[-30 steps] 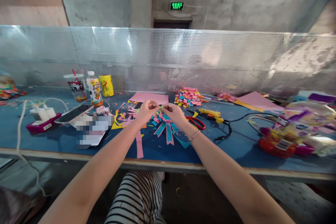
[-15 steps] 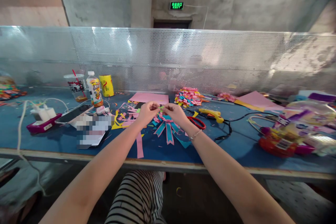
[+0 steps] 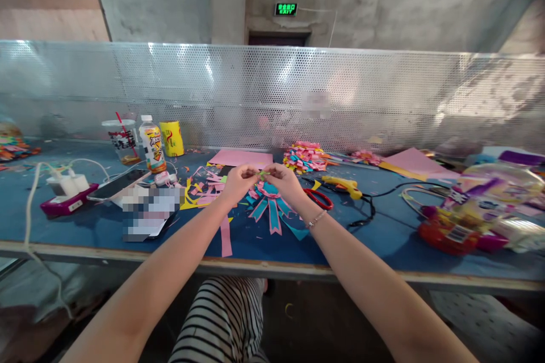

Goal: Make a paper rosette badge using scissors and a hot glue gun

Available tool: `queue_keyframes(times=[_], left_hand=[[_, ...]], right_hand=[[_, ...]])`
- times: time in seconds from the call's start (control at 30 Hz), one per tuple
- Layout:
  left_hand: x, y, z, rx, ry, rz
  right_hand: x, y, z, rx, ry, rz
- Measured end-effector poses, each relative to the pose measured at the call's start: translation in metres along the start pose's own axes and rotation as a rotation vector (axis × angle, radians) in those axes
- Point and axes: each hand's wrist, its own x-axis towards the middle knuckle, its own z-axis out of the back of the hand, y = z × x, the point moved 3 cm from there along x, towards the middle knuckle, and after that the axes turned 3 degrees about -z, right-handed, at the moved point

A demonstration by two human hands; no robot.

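Observation:
My left hand and my right hand meet above the blue table, both pinching a small green paper strip between their fingertips. Just below them lies a pink and blue paper rosette with strips fanning outward. A long pink paper strip rests near the table's front edge under my left forearm. Red-handled scissors lie right beside my right wrist.
A yellow glue gun with a black cord sits right of the scissors. A pile of folded paper pieces and pink sheets lie behind. Drinks, a phone and a charger stand left; plastic bags right. A perforated metal screen backs the table.
My hands have shifted very slightly while working the green strip; the view tilted a little. Nothing else on the table moved.

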Motion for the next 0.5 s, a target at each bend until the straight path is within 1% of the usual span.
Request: queue_keyframes(times=[0.13, 0.3, 0.5], left_hand=[[-0.0014, -0.0021, -0.0021, -0.079, 0.01, 0.093], [-0.0022, 0.0008, -0.0017, -0.181, -0.026, 0.234], [-0.0034, 0.0031, -0.0013, -0.382, -0.037, 0.301]], right_hand=[[-0.0028, 0.0009, -0.0005, 0.048, -0.032, -0.042], [-0.0055, 0.0038, -0.0019, 0.045, -0.027, -0.072], [-0.0026, 0.0024, -0.0005, 0.032, 0.026, -0.082]])
